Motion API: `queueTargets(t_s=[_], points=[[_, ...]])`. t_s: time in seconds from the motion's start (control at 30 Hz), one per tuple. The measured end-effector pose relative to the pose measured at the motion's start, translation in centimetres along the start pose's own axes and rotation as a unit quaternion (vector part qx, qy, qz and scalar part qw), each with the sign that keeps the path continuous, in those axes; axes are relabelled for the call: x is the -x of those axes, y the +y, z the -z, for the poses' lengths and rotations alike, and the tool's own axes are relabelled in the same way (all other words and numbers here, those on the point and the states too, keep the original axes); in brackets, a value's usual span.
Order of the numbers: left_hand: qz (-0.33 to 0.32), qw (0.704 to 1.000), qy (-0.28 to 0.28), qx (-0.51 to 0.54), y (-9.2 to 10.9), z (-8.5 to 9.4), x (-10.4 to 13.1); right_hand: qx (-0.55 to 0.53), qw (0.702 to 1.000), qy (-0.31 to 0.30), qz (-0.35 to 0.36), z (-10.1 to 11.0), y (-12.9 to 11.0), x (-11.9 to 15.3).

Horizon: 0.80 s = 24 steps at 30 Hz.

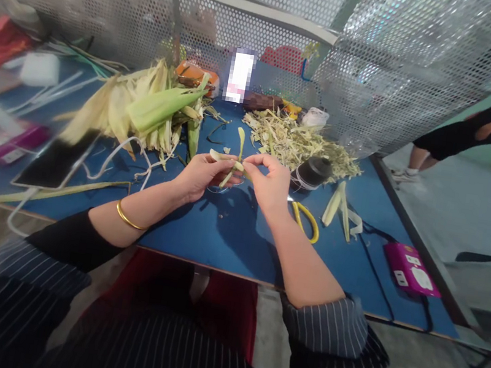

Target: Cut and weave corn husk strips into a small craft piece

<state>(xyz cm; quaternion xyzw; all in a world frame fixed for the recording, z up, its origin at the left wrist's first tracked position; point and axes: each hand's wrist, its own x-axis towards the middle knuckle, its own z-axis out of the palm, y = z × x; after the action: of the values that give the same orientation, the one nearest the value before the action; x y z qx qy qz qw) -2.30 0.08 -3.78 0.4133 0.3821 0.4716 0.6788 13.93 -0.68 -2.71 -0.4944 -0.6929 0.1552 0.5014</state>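
Note:
My left hand [202,176] pinches a small bundle of pale corn husk strips [241,140] above the blue table. Opposite it, my right hand [270,183] has thumb and forefinger closed on the same strips where they cross. One strip points up, another slants down, and a short piece sticks out to the left. A thin thread seems to loop below the fingers. Just right of my right hand stands a black thread spool [312,173]. Yellow-handled scissors [305,221] lie beside my right wrist.
A heap of corn husks [150,107] lies back left, with a phone [57,160] and white cable before it. Husk scraps [299,136] pile up behind the spool. Loose husk strips [339,210] and a purple packet [413,269] lie right. A person [477,130] stands beyond the perforated screen.

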Motion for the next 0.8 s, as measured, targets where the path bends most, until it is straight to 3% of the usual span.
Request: queueTargets(t_s=[0.07, 0.17, 0.23, 0.33, 0.43, 0.57, 0.67, 0.8], points=[[-0.004, 1.0, 0.019, 0.009, 0.1, 0.0, -0.1, 0.096, 0.99, -0.013, 0.101, 0.4, -0.7, -0.1], [-0.008, 0.999, 0.041, 0.013, 0.1, 0.0, -0.2, 0.215, 0.937, -0.12, 0.247, 0.5, -1.7, 0.1], [-0.007, 0.999, 0.052, 0.016, 0.1, 0.0, -0.3, 0.254, 0.907, -0.169, 0.29, 0.2, -2.0, 0.3], [-0.007, 0.998, 0.051, 0.021, -0.1, 0.0, -0.3, 0.267, 0.898, -0.183, 0.298, -0.2, -2.0, 0.6], [-0.014, 1.0, 0.018, -0.012, -0.1, 0.0, -0.1, 0.23, 0.934, -0.129, 0.242, -0.3, -1.5, 0.6], [-0.011, 0.996, -0.009, -0.084, 0.1, 0.0, 0.1, 0.074, 0.996, 0.004, 0.046, -0.9, -0.2, 0.5], [-0.003, 0.992, -0.008, -0.129, 0.2, 0.0, 0.1, -0.049, 0.996, -0.02, -0.065, -1.2, 0.7, 0.4], [-0.007, 0.989, -0.014, -0.146, 0.4, 0.1, 0.2, -0.095, 0.99, -0.061, -0.08, -0.9, 0.5, 0.2]])
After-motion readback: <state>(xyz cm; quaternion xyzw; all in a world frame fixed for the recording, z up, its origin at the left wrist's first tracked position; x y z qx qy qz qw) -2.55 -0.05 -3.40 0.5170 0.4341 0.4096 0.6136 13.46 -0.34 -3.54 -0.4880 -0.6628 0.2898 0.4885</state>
